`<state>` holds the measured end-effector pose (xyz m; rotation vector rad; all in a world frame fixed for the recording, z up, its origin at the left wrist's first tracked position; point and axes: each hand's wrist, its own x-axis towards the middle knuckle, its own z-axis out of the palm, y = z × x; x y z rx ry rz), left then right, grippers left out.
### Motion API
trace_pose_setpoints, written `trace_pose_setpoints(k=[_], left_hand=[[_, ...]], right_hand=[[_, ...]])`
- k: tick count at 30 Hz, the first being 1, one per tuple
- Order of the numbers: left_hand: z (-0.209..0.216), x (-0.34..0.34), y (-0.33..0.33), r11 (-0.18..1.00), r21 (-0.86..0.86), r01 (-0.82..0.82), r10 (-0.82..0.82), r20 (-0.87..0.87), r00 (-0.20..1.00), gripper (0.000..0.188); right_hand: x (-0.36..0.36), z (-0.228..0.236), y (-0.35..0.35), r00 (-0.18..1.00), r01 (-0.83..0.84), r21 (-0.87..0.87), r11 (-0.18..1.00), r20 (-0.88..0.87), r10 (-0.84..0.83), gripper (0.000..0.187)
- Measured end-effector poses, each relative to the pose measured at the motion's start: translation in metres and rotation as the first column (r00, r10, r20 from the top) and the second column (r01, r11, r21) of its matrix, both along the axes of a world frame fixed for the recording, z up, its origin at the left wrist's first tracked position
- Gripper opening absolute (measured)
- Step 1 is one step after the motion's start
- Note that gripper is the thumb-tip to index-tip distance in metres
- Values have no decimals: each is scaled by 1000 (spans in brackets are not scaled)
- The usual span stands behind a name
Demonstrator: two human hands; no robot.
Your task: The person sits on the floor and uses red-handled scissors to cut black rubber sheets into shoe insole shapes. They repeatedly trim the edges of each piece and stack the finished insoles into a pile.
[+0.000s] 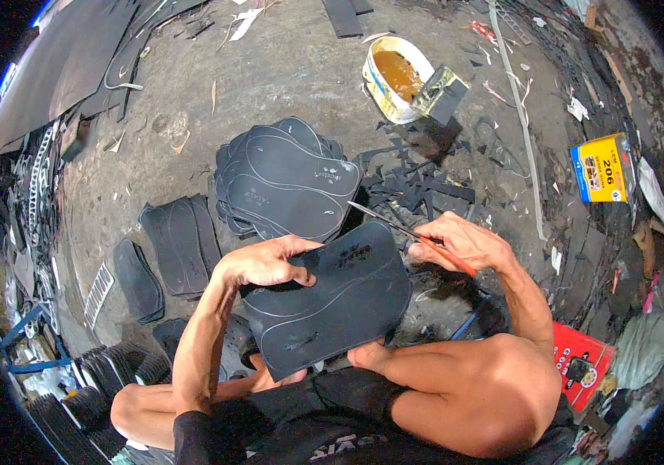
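A left hand [264, 264] grips the edge of a black sheet [340, 298], its thumb pressed on the upper face, while a right hand [462, 242] closes its fingers around the orange-red handle of a cutting tool [395, 226] with a slim metal blade. The sheet, marked with pale curved outlines, tilts above the seated person's bare feet and dark shorts; the blade lies by its upper right corner, though whether the two touch cannot be told. The blade's tip points toward a tall stack of similar outlined sheets [285, 190] just beyond, on a worn grey floor [285, 77]. To the left of that stack sit a smaller pile of dark sheets [179, 246] and a set of narrow black pieces [137, 280]. Dark offcuts [425, 192] litter the ground to its right. Farther out stands a white tub [382, 94] of brown liquid, a smeared dark flat piece [443, 98] at its rim. A yellow and blue box [603, 169] lies at far right, and a red box [581, 364] rests beside the person's right knee.
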<state>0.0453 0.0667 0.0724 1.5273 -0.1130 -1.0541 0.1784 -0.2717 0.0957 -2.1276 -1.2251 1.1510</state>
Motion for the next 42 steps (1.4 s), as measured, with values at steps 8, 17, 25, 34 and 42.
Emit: trace_pose_setpoints(k=[8, 17, 25, 34, 42], left_hand=[[-18, -14, -3, 495, -62, -866, 869, 15, 495, 35], [-41, -30, -44, 361, -28, -932, 928, 113, 356, 48], [-26, -28, -38, 415, 189, -890, 850, 267, 454, 45], [-43, 4, -97, -47, -38, -998, 999, 0, -47, 48], [-47, -10, -147, -140, -98, -985, 990, -40, -137, 57]], right_hand=[[-17, -42, -19, 793, 599, 223, 769, -301, -530, 58], [-46, -47, 23, 802, 595, 385, 706, -217, -557, 53], [-48, -53, 20, 755, 652, 279, 705, -150, -639, 66], [-101, -81, 41, 631, 770, 244, 590, -428, -647, 53], [-110, -72, 88, 557, 822, 316, 474, -267, -787, 61]])
